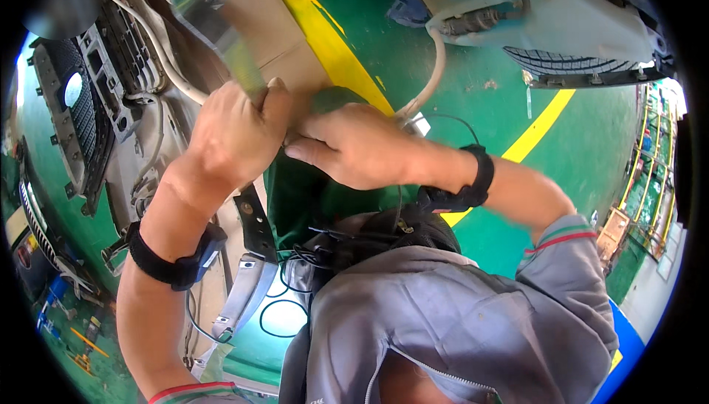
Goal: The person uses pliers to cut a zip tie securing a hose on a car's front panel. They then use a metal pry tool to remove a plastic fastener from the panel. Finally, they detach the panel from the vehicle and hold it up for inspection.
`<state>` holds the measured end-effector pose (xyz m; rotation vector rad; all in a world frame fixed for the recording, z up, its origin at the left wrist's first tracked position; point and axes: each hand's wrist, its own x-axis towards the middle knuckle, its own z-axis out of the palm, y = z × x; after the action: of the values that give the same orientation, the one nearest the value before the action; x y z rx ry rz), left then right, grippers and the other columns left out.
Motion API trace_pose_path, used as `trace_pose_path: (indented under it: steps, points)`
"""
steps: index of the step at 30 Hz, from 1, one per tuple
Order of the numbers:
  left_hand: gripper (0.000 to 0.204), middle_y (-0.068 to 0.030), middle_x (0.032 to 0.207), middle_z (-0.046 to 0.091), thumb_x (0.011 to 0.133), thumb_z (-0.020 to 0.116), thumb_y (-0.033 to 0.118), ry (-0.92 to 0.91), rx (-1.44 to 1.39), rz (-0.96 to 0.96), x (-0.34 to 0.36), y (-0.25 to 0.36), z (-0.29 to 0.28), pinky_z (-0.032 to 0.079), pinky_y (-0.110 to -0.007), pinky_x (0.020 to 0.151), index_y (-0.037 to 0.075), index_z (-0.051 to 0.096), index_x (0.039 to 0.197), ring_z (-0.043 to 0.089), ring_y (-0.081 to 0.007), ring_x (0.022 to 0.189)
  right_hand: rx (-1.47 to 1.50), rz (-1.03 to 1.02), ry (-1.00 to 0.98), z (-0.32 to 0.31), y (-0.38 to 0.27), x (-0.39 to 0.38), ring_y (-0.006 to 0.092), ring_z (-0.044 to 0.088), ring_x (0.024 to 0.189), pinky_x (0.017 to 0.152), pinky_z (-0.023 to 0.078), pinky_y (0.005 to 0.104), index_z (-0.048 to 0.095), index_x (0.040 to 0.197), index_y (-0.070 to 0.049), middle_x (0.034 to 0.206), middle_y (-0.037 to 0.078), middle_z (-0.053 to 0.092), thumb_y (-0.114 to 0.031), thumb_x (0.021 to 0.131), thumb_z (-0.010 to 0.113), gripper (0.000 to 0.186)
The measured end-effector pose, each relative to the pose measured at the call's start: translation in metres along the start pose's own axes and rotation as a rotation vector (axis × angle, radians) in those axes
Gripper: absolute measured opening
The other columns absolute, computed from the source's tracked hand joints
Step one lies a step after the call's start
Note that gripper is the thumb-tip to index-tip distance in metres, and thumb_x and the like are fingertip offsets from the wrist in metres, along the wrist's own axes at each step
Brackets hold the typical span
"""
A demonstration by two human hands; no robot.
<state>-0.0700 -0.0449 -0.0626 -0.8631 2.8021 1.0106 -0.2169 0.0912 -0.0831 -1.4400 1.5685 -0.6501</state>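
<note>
My left hand is closed around a long flat strip, greyish and yellow-green and blurred, which rises from my fist toward the top of the view. My right hand is just to the right of it, fingers curled and thumb tucked close to the left hand's fingers; whatever it grips is hidden or blurred. Dark green fabric shows below both hands, and a black bracket with holes lies beneath my left wrist.
Vehicle parts with pale hoses line the left, beside a black mesh panel. A pale plastic part spans the upper right. Cardboard and yellow floor lines are on the green floor. A yellow rack stands far right.
</note>
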Motion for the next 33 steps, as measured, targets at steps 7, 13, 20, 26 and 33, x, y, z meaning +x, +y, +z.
trace_pose_path:
  steps: [7,13,20,26,33]
  points:
    - [0.023,-0.0257,0.082,0.058,0.097,0.045,0.017,-0.018,-0.244,0.007,-0.009,-0.011,-0.005,0.045,-0.05,0.072,0.001,0.056,0.086,0.055,-0.0491,0.084,0.01,-0.187,0.17,0.02,0.018,-0.005,0.0426,0.066,0.074,0.067,0.049,0.052,0.072,0.091,-0.007,0.078,0.02,0.068,-0.032,0.099,0.061,0.029]
    - [0.021,-0.024,0.077,0.056,0.095,0.045,0.016,-0.06,-0.328,-0.071,-0.006,-0.012,-0.005,0.045,-0.049,0.069,0.0,0.053,0.083,0.055,-0.0473,0.079,0.095,-0.321,0.23,0.026,0.03,0.004,0.0376,0.067,0.072,0.063,0.05,0.0484,0.07,0.089,-0.008,0.075,0.015,0.068,-0.027,0.097,0.065,0.022]
    - [0.014,-0.021,0.082,0.058,0.09,0.051,0.011,-0.044,-0.227,0.136,-0.008,-0.031,0.002,0.048,-0.047,0.068,0.0,0.054,0.082,0.056,-0.0452,0.078,0.002,-0.381,0.197,0.028,0.038,0.008,0.0332,0.068,0.07,0.063,0.051,0.0467,0.072,0.089,-0.009,0.075,0.012,0.069,-0.023,0.095,0.068,0.016]
    - [0.009,-0.0207,0.074,0.059,0.092,0.057,0.008,0.092,-0.193,0.138,-0.006,-0.015,0.002,0.049,-0.05,0.062,0.002,0.057,0.085,0.061,-0.0438,0.07,0.261,-0.072,-0.109,0.005,0.024,0.013,0.0276,0.072,0.072,0.067,0.055,0.0402,0.073,0.091,-0.004,0.079,0.013,0.073,-0.022,0.096,0.067,0.019]
    - [0.009,-0.0156,0.072,0.057,0.093,0.059,0.003,0.112,-0.063,0.293,-0.012,-0.007,-0.012,0.049,-0.045,0.071,0.003,0.055,0.085,0.062,-0.0378,0.072,0.717,0.257,-0.723,-0.024,0.023,0.052,0.0112,0.058,0.066,0.061,0.048,0.0276,0.067,0.097,0.0,0.081,0.002,0.067,-0.024,0.104,0.061,0.026]
